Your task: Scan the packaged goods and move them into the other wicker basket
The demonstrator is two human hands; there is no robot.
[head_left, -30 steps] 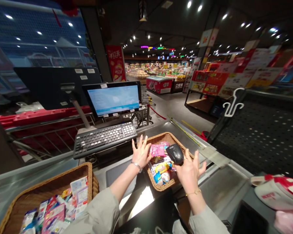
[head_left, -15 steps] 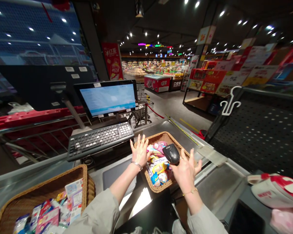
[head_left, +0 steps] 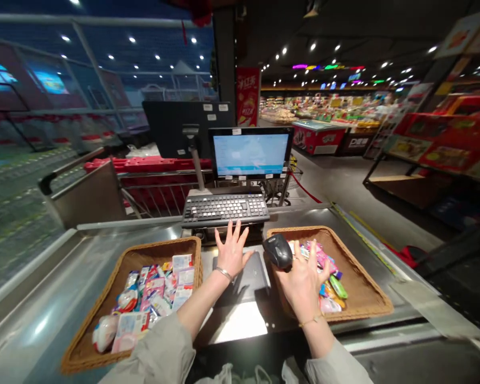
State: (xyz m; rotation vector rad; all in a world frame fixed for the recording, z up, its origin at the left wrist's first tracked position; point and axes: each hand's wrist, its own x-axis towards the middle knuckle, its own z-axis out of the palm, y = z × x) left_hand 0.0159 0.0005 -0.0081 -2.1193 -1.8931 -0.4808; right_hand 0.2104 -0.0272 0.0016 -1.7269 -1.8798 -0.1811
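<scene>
My left hand [head_left: 231,253] is open, its fingers spread just in front of the keyboard [head_left: 226,207]. Below it lies a flat grey panel [head_left: 253,272] set in the counter. My right hand [head_left: 302,282] holds a black handheld barcode scanner [head_left: 278,251], whose head points forward and left; the handle is hidden by the hand. Behind and under that hand is the right wicker basket [head_left: 366,290], with small colourful packets [head_left: 338,287] in it. To the left stands another wicker basket [head_left: 90,320], holding several packaged items [head_left: 154,288].
A lit monitor [head_left: 250,154] stands behind the keyboard, with a second dark screen [head_left: 184,125] facing away at its left. The metal counter [head_left: 36,320] runs along both sides. Beyond it are a red rope [head_left: 304,186], a chest freezer [head_left: 318,137] and shop shelves.
The view has turned left, bringing the left basket fully into sight. My left hand has shifted left from the right basket towards the keyboard. The scanner has moved left with my right hand.
</scene>
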